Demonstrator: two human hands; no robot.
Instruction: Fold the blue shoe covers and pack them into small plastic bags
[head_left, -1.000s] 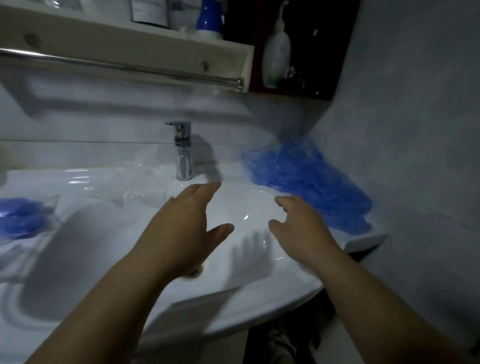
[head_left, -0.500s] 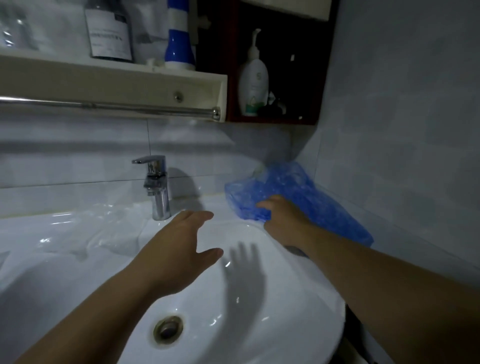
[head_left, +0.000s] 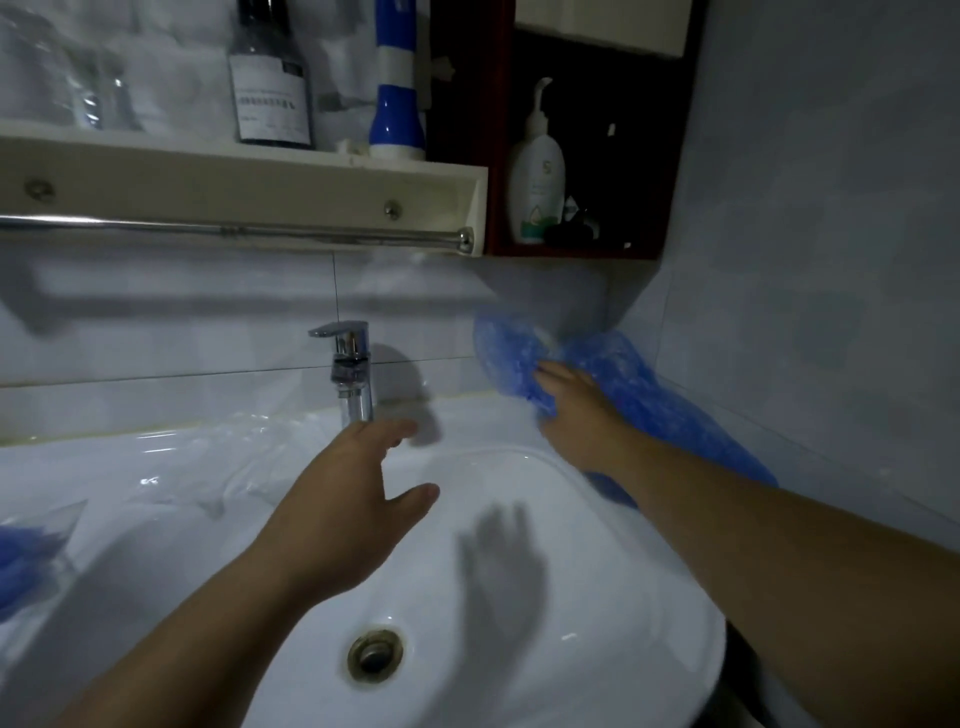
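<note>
A heap of blue shoe covers (head_left: 639, 395) lies on the sink's back right corner against the wall. My right hand (head_left: 571, 415) reaches into the heap's left end and grips a blue shoe cover (head_left: 501, 353), which looks raised and blurred; the fingertips are buried in the plastic. Over the basin hovers my left hand (head_left: 353, 499), fingers spread, holding nothing. Clear small plastic bags (head_left: 208, 457) lie on the sink's rim left of the tap. At the far left edge sits a bag with blue covers inside (head_left: 26, 561).
The white sink (head_left: 623, 597) has a chrome tap (head_left: 353, 374) at the back and a drain (head_left: 375, 656). Above hang a towel rail (head_left: 234, 228) and a shelf with bottles (head_left: 270, 78); a lotion pump (head_left: 535, 171) stands in a dark cabinet. The tiled wall is close on the right.
My right hand has moved from over the basin into the blue heap and taken hold of a cover. The view has tilted up and toward the wall. The left hand stayed open over the basin.
</note>
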